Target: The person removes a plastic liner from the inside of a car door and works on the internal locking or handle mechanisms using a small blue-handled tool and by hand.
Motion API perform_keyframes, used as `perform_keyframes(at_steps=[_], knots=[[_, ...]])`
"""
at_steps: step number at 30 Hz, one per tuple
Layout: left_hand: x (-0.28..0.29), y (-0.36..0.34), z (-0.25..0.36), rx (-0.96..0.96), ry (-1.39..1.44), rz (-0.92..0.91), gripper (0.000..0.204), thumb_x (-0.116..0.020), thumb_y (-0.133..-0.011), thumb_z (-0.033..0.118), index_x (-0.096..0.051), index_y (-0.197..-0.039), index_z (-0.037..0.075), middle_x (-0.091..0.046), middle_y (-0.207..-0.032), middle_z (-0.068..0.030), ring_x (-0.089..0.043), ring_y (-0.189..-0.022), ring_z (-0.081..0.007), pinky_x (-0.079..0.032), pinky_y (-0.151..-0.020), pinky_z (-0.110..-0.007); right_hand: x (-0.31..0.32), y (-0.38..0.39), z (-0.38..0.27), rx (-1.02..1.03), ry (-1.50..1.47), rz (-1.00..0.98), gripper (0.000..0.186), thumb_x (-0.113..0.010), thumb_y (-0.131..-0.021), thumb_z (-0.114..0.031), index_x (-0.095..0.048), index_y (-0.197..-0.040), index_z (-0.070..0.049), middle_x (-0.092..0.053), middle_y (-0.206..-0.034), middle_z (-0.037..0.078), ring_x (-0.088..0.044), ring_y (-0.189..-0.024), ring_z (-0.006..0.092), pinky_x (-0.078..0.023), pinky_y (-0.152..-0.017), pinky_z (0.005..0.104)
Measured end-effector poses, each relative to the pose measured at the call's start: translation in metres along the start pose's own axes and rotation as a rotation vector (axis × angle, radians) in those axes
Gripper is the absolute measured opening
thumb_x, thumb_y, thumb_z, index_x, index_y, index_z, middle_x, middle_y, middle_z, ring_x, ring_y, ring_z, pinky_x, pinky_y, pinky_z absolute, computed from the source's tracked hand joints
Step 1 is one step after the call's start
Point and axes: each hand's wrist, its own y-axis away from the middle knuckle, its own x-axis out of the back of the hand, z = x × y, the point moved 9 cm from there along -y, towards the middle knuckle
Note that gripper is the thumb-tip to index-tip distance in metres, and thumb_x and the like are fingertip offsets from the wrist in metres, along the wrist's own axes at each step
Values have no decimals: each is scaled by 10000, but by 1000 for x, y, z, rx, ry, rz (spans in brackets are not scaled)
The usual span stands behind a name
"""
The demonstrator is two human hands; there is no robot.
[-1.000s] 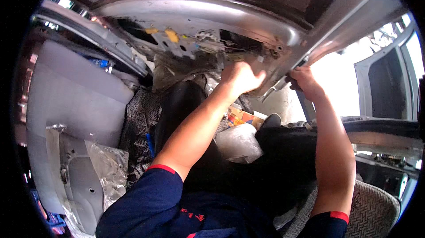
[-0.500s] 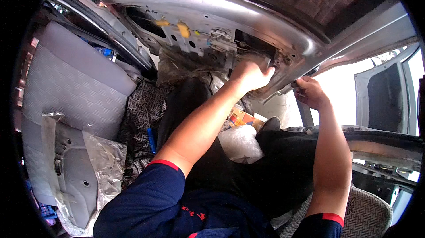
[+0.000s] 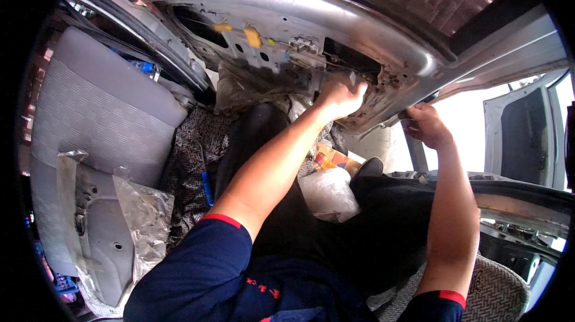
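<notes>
Your left hand [image 3: 340, 96] presses its fingers into a hole in the grey car door [image 3: 335, 17]. Your right hand [image 3: 426, 124] grips the door's edge beside it.

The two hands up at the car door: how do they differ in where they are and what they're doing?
The left hand reaches into an opening in the bare metal inner door panel, fingers curled against its edge. The right hand sits lower and further right, closed around the door's slanted edge. The left arm crosses the picture diagonally; the right rises nearly straight. Both are bare and touch the door.
</notes>
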Motion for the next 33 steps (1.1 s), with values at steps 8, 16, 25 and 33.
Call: perform_keyframes(at_steps=[8, 16, 25, 33], knots=[[-5, -1, -13, -144, 130, 91, 612, -532, -923, 611, -699, -911, 22, -699, -691, -146, -716, -701, -291, -551, -713, -423, -9, 18, -16, 31, 21, 45, 159, -590, -969, -218, -651, -973, -71, -667, -880, 26, -570, -714, 116, -563, -708, 301], [-19, -15, -35, -228, 153, 103, 475, -565, -955, 492, -678, -1002, 33, -707, -771, -135, -699, -752, -295, -542, -711, -414, -12, 17, -20, 31, 41, 16, 171, -594, -942, -218, -674, -989, -74, -659, -845, 16, -561, -682, 116, -537, -656, 304], [6, 19, 39, -114, -330, -19, 522, -636, -861, 512, -752, -911, 5, -720, -908, -239, -715, -890, -394, -565, -837, -437, -13, 20, -21, 27, 77, 19, 164, -589, -945, -200, -665, -1017, -74, -686, -876, 22, -579, -697, 114, -554, -671, 308], [-18, 10, 31, -82, -643, -14, 486, -692, -853, 500, -761, -908, 22, -738, -931, -194, -723, -912, -352, -568, -838, -410, -15, 13, -17, -26, 112, -4, 123, -574, -977, -193, -627, -1044, -104, -655, -838, -1, -587, -679, 109, -546, -634, 296]])
